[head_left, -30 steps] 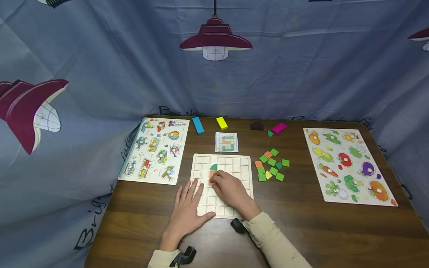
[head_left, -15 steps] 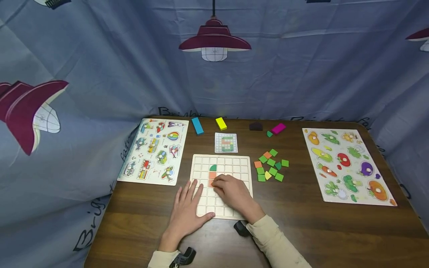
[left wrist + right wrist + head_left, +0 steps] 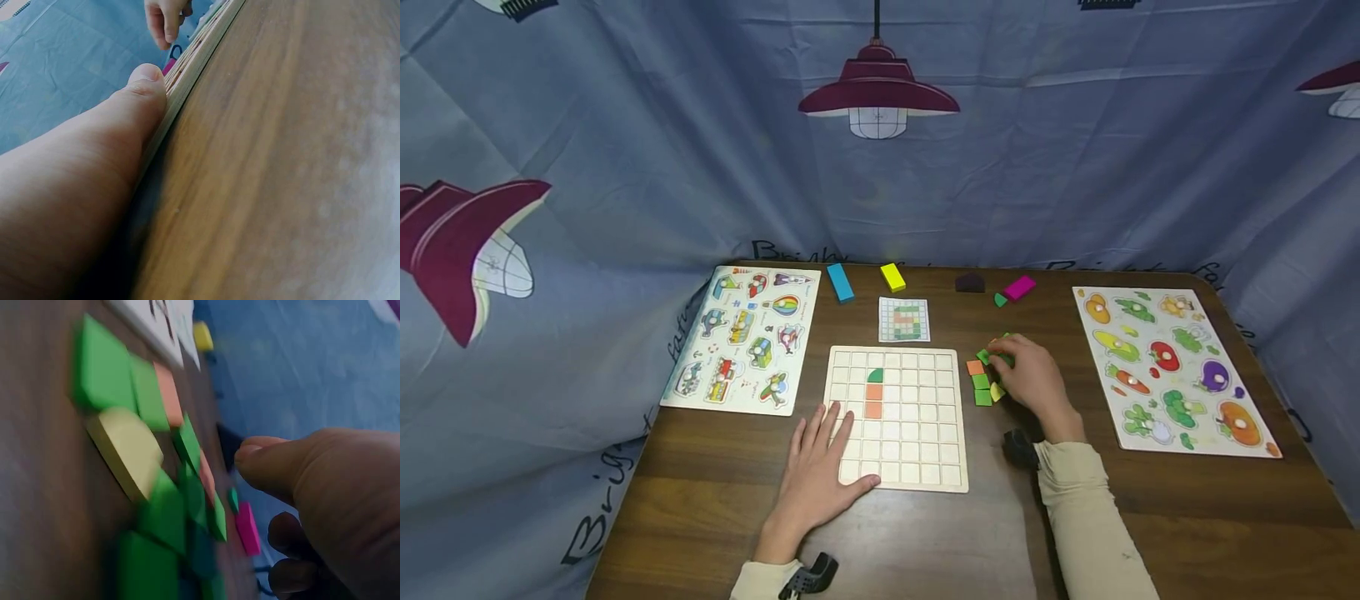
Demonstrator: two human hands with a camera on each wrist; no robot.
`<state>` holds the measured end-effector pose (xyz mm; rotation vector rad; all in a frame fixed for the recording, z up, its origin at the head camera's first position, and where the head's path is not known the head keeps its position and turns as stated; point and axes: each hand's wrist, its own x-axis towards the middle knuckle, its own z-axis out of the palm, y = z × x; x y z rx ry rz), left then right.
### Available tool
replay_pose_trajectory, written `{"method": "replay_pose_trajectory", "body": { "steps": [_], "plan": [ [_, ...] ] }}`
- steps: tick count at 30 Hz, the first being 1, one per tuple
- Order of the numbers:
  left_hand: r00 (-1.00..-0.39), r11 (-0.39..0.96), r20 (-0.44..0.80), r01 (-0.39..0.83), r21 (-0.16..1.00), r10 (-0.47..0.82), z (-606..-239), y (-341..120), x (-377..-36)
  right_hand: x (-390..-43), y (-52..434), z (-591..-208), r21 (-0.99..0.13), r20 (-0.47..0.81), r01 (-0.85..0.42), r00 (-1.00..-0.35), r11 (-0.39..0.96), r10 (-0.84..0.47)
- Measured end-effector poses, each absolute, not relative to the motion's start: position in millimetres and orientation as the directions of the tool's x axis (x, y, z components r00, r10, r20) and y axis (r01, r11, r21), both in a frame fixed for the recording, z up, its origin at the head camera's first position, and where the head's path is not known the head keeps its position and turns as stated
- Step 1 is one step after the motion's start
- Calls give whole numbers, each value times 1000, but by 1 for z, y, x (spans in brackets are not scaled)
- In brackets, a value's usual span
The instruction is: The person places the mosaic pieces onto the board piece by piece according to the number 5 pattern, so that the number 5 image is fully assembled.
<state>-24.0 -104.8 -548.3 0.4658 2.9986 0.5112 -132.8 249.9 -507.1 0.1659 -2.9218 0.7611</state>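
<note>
My left hand (image 3: 816,475) rests with spread, straight fingers on the left side of a pale gridded wooden board (image 3: 917,417), its thumb at the near edge. In the board's grid lie a green quarter-round tile (image 3: 876,376) and, below it, two orange squares (image 3: 874,394) in a column. My right hand (image 3: 1033,379) hovers at the loose tiles to the board's right, hiding several. In the right wrist view its thumb (image 3: 265,456) stretches toward green squares (image 3: 103,362) and a yellow rounded tile (image 3: 128,447); the other fingers bend below, nothing visible between them.
A printed grid card (image 3: 904,320) lies behind the board. Picture puzzle boards lie at the left (image 3: 741,342) and right (image 3: 1176,371). Blue (image 3: 840,283), yellow (image 3: 892,277), dark (image 3: 970,283) and magenta (image 3: 1019,288) blocks line the table's back, before a blue curtain (image 3: 700,167).
My right hand has let go of the lower orange square in the grid and moved right to the loose tiles. The left hand stays on the board.
</note>
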Motion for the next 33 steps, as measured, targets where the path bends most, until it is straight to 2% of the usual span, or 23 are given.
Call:
{"method": "replay_pose_trajectory", "body": {
  "steps": [4, 9, 17, 27, 33],
  "plan": [
    [-953, 900, -23, 278, 336, 303, -547, -105, -24, -153, 276, -508, -453, 79, -108, -994, 885, -81],
    [-953, 898, -18, 280, 340, 304, -546, -105, -25, -171, 280, -511, -397, 16, -121, -992, 910, -125],
    [-954, 898, -26, 272, 346, 299, -545, -104, -25, -190, 272, -512, -439, -42, -55, -996, 897, -81],
    [-953, 893, -20, 275, 357, 301, -545, -103, -26, -191, 264, -513, -416, -36, 26, -999, 909, 12],
    [-955, 897, -21, 271, 349, 297, -545, -104, -24, -180, 257, -512, -432, 15, -8, -1000, 902, -2]
  ]
}}
